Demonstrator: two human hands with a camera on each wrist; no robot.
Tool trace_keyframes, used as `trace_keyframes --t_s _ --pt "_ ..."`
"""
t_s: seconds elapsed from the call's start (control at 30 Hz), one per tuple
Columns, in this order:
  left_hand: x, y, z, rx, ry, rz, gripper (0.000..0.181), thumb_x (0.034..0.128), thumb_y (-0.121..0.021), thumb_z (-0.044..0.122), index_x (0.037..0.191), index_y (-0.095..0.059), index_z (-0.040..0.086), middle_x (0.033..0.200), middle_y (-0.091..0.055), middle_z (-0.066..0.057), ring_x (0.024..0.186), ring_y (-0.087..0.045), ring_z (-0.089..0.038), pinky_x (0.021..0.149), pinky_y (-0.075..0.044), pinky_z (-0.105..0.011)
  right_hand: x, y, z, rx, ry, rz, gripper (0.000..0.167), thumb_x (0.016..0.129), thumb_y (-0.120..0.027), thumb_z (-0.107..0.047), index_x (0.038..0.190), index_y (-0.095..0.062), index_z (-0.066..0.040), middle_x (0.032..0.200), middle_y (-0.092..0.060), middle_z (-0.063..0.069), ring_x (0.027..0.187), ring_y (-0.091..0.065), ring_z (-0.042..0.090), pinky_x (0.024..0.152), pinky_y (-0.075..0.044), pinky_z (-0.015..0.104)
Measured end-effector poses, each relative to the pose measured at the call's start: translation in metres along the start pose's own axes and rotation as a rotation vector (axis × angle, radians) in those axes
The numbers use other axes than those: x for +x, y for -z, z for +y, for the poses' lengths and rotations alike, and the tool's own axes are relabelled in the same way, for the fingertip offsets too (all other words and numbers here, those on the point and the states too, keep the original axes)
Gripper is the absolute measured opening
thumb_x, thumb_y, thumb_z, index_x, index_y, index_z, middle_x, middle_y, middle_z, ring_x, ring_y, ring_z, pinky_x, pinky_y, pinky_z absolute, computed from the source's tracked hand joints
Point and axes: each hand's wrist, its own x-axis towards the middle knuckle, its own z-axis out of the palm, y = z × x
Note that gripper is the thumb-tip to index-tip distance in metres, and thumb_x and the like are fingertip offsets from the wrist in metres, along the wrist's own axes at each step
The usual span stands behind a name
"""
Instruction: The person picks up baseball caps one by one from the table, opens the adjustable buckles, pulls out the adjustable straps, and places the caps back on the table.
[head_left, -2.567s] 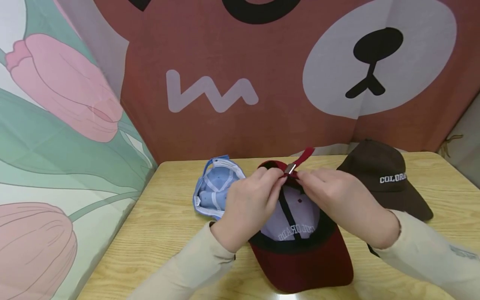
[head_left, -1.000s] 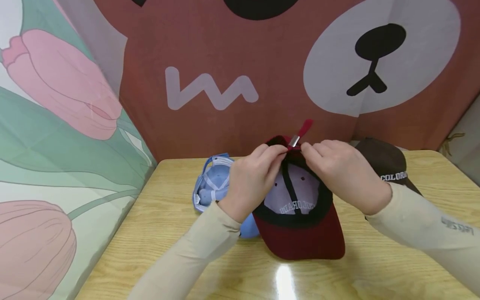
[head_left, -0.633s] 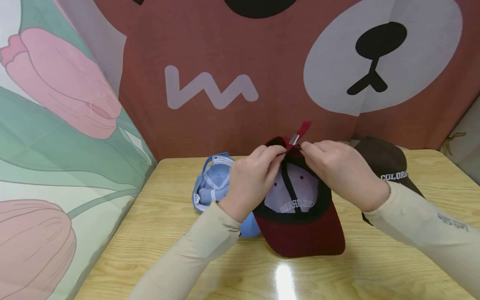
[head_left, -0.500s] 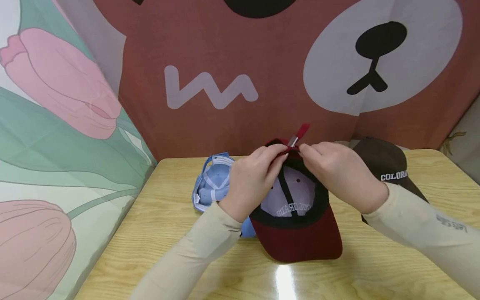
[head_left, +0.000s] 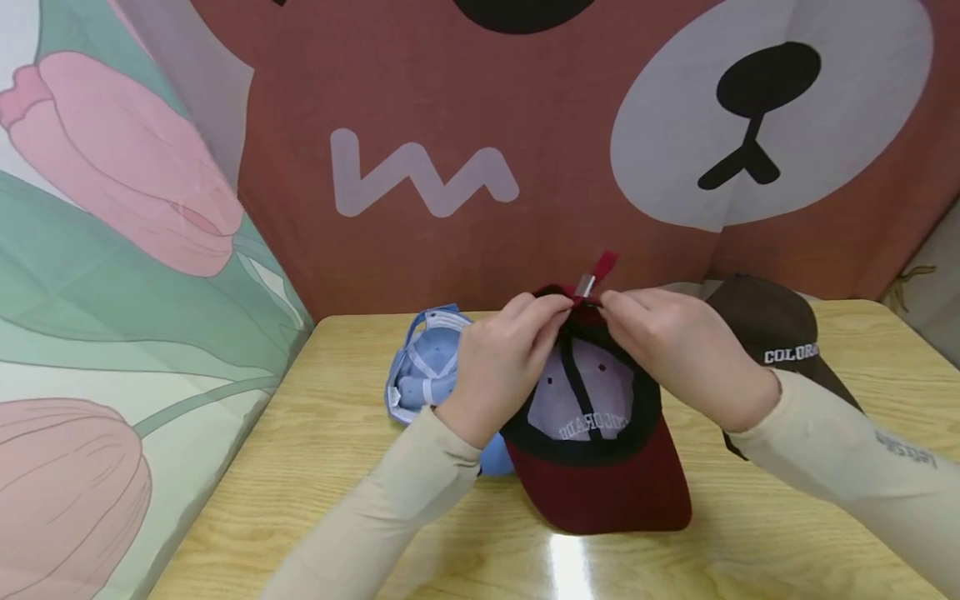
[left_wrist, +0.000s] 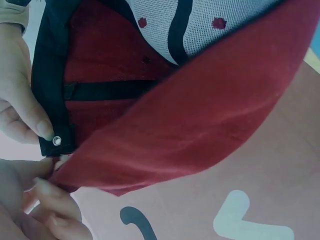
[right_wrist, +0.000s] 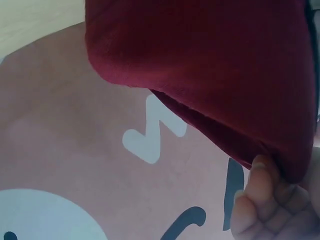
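A dark red baseball cap (head_left: 607,496) hangs between my two hands, its pale inside facing me and its brim pointing down. My left hand (head_left: 498,362) pinches the back edge of the cap on the left of the metal buckle (head_left: 585,286). On the buckle's other side, my right hand (head_left: 678,350) pinches the same back edge. A short red strap end (head_left: 604,265) sticks up out of the buckle. Close up in the left wrist view, a small eyelet (left_wrist: 57,141) shows on the black inner band beside the right thumb. Most fingertips are hidden in the head view.
A light blue cap (head_left: 431,362) lies inside up on the wooden table (head_left: 300,467), partly behind my left hand. To the right sits a dark brown cap (head_left: 765,321), partly covered by my right arm. A printed cloth (head_left: 420,258) hangs behind the table.
The red cap has been raised and moved away from me since the earliest frame, then lowered slightly. The strap end above the buckle looks shorter now. Both hands keep their pinch.
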Motion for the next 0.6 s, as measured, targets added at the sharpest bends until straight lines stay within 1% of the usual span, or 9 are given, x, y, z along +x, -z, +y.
trace_keyframes --t_s 0.17,0.27,0.4,0.5,0.6 --pt "0.0001 0.0013 0.0011 0.020 -0.009 0.004 0.010 0.0918 -0.068 0.011 0.100 -0.072 0.010 0.083 -0.065 -0.002 0.052 -0.057 -0.012 0.047 -0.045 -0.023 0.0002 0.0016 -0.0011 -0.033 0.042 0.015 0.044 0.065 -0.082 0.012 0.099 -0.054 0.006 0.074 -0.053 0.013 0.059 -0.053 0.023 0.052 -0.052 0.037" --pt "-0.0001 0.0019 0.0015 0.036 -0.016 0.011 0.009 0.0923 -0.067 0.012 0.099 -0.072 0.010 0.082 -0.065 -0.002 0.052 -0.057 -0.012 0.046 -0.045 -0.023 0.0004 0.0017 -0.0012 -0.032 0.039 0.017 0.045 0.064 -0.082 0.012 0.099 -0.055 0.006 0.074 -0.053 0.013 0.059 -0.053 0.023 0.052 -0.052 0.036" --pt "-0.0006 0.0023 0.0020 0.049 -0.023 0.015 0.009 0.0930 -0.066 0.013 0.099 -0.072 0.011 0.082 -0.064 -0.002 0.053 -0.058 -0.012 0.047 -0.046 -0.024 -0.0010 0.0016 -0.0005 -0.035 0.030 0.008 0.042 0.067 -0.082 0.010 0.099 -0.054 0.004 0.075 -0.052 0.012 0.059 -0.052 0.021 0.052 -0.052 0.036" --pt "-0.0007 0.0024 0.0023 0.048 -0.028 0.015 0.009 0.0928 -0.067 0.014 0.100 -0.072 0.011 0.082 -0.065 -0.002 0.054 -0.058 -0.012 0.047 -0.046 -0.024 -0.0021 0.0024 0.0003 -0.034 0.034 0.009 0.040 0.069 -0.080 0.010 0.100 -0.054 0.005 0.075 -0.052 0.012 0.059 -0.052 0.021 0.052 -0.051 0.036" --pt "0.0000 0.0026 0.0027 0.043 -0.033 0.018 0.009 0.0921 -0.068 0.013 0.100 -0.072 0.011 0.083 -0.065 -0.002 0.054 -0.058 -0.012 0.047 -0.046 -0.023 -0.0021 0.0037 0.0011 -0.039 0.040 0.014 0.043 0.068 -0.080 0.011 0.102 -0.054 0.006 0.075 -0.052 0.013 0.058 -0.052 0.022 0.051 -0.051 0.035"
